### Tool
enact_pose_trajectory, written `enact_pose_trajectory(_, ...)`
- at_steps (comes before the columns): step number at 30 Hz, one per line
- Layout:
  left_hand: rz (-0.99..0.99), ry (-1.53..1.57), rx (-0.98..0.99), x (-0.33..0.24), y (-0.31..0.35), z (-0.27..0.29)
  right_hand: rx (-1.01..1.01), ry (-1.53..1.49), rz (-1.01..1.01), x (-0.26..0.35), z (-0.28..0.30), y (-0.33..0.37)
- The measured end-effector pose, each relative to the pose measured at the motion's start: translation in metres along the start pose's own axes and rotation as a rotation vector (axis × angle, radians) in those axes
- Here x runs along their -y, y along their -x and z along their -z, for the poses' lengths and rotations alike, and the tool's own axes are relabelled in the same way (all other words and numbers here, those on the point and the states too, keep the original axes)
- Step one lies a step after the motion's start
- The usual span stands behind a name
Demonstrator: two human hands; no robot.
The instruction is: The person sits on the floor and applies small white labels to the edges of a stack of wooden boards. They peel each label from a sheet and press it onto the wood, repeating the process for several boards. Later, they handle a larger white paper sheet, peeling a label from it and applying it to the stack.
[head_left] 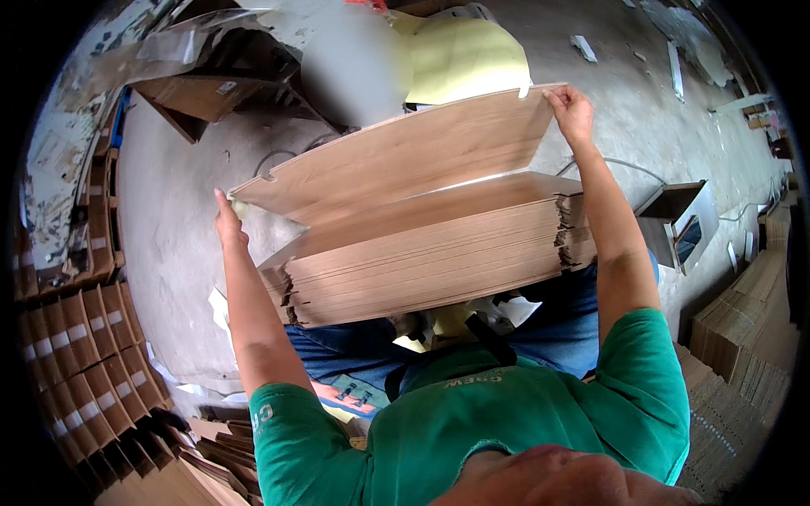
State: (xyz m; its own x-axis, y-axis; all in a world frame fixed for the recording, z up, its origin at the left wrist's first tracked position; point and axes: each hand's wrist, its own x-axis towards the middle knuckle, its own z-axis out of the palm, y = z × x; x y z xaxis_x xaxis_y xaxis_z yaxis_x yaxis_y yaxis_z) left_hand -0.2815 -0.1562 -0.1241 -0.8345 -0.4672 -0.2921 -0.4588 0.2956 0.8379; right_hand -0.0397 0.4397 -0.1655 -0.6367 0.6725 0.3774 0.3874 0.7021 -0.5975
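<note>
A large brown cardboard sheet [413, 156] stands tilted up above a thick stack of flat cardboard pieces [430, 257]. With fingers closed, my right hand [574, 114] pinches the sheet's upper right corner. My left hand [227, 221] is at its far left corner, thumb up and fingers partly hidden, gripping the edge there. The stack rests over my legs, in front of my body, with dark notches showing at both ends. The sheet's lower edge lies close to the stack's far side; whether they are joined I cannot tell.
Beyond the sheet is a yellow-covered object [468, 59] beside a blurred pale shape. An open box-like piece [675, 223] sits on the floor at right. Cardboard stacks [742, 329] lie at lower right, divided cardboard [84, 363] at left. Scraps litter the grey floor.
</note>
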Motion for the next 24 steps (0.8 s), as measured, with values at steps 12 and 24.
enact_pose_trajectory(12, -0.171, 0.075, -0.023, 0.023, 0.009, -0.002, 0.243, 0.199, 0.085, -0.001, 0.042, 0.006)
enact_pose_trajectory(24, -0.217, 0.074, 0.076, 0.036, 0.014, 0.025, 0.389, -0.408, -0.159, 0.024, 0.074, -0.017)
